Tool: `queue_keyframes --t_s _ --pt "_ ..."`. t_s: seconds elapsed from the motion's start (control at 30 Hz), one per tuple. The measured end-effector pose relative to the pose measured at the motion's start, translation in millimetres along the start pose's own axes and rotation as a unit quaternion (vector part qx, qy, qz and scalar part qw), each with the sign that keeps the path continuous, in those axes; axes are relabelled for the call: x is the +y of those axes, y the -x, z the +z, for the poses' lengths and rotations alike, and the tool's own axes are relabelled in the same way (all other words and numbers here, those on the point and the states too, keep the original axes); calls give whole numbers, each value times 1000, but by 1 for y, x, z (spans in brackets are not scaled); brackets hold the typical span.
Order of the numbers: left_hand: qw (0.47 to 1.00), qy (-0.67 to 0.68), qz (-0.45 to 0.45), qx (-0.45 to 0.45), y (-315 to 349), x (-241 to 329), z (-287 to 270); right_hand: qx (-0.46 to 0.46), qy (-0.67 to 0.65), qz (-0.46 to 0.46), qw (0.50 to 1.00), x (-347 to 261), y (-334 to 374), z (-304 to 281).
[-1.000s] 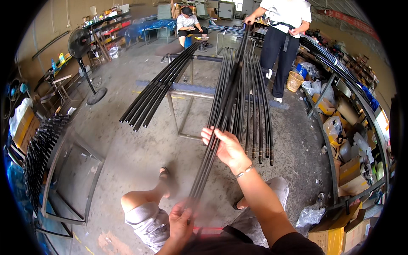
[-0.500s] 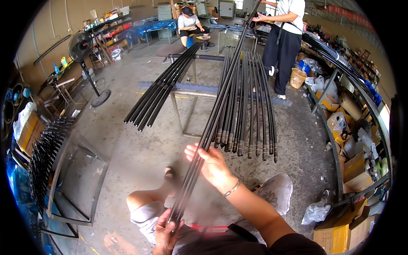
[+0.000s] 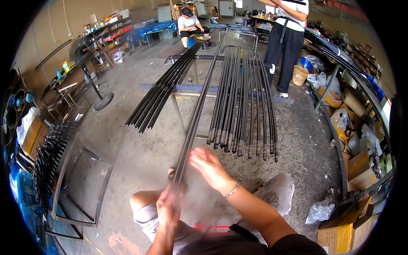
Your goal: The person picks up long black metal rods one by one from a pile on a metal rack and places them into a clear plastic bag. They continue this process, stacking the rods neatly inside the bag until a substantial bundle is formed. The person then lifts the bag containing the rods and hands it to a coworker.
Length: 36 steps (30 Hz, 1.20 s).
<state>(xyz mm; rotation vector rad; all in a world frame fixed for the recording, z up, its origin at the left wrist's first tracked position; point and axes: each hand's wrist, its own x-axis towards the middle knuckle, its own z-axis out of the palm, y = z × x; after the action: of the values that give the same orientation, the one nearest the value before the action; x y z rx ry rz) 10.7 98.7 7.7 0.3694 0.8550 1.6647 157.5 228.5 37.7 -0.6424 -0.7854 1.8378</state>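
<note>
Lying far L: a stack of short black rods w/ uneven ends (image 3: 53,159), next to a bare grey metal frame (image 3: 105,189). Black pedestal fan w/ round base (image 3: 80,52) stands beyond. Next, a small batch of straight black tubes (image 3: 159,91), fanned out on a grey metal trestle (image 3: 177,112), ends jutting out on the near side. Then L hand (image 3: 168,206): fingers curled round the lower part of the long slim dark tubes (image 3: 196,114), low in front of the body; blur hides exact grip & tube count. These slant up & away past the trestle. R hand (image 3: 208,168), silver bracelet (image 3: 232,190) on wrist, is just R of them: fingers stretched out, close tog.; can't tell if tips touch. Further R, a bigger batch of black tubes w/ brownish-banded ends (image 3: 229,97); behind, a standing person in white top & dark trousers (image 3: 276,46), then a round tan bin (image 3: 300,75).
</note>
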Motion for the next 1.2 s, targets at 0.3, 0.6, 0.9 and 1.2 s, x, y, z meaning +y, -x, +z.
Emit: queue_keyframes --t_s 0.3,0.6,0.9,1.2 --pt "997 76 -20 -13 -160 -44 97 74 39 -2 996 -15 67 -66" --pt "994 91 -58 -4 -203 -81 115 131 15 0 991 -19 81 -105" --pt "996 6 -83 7 -227 -46 45 124 26 35 991 1 73 -108" --pt "966 162 120 163 -309 47 -8 155 29 70 985 10 66 -105"
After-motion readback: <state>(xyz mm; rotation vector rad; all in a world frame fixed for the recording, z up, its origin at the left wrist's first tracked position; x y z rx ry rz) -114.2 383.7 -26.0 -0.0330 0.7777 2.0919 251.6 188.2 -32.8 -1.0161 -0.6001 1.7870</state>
